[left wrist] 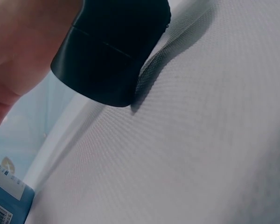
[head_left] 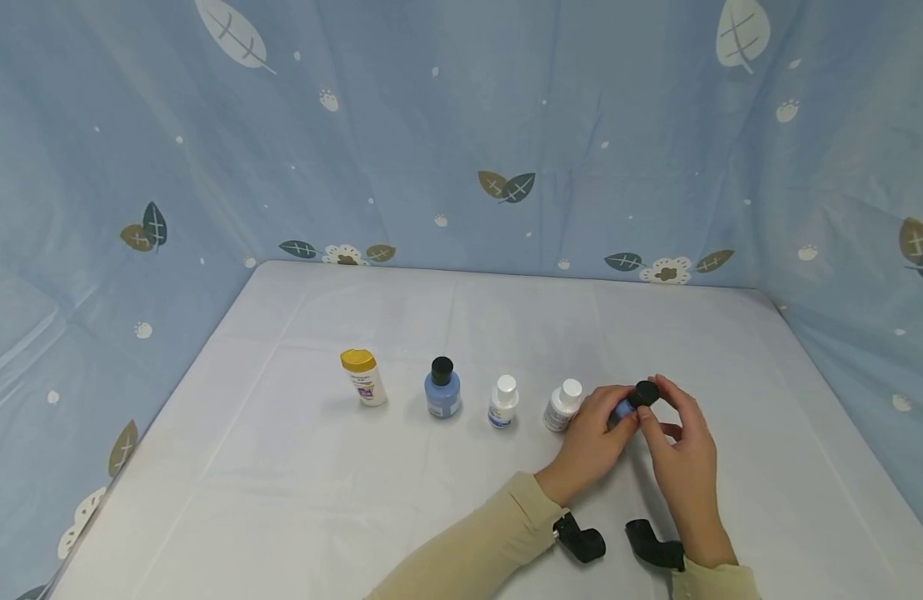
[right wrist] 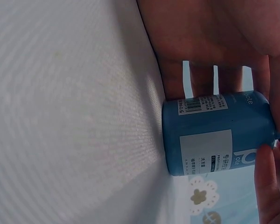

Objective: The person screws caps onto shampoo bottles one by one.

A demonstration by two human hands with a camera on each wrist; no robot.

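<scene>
A blue bottle (head_left: 621, 410) with a black cap (head_left: 646, 392) stands at the right of the row, between both hands. My left hand (head_left: 592, 433) grips its upper body from the left. With thumb and fingers, my right hand (head_left: 679, 454) pinches the cap from the right. Up close in the right wrist view, the blue bottle (right wrist: 205, 135) shows white label panels and a barcode, and its base meets the cloth. Only a lower corner of the bottle (left wrist: 9, 200) appears in the left wrist view.
Left of the hands stand a white bottle (head_left: 562, 405), a smaller white bottle (head_left: 503, 402), another blue bottle (head_left: 442, 392) with a black cap, and a white bottle (head_left: 367, 385) with a yellow cap. A white cloth (head_left: 319, 500) covers the table; a blue patterned curtain (head_left: 431, 125) surrounds it.
</scene>
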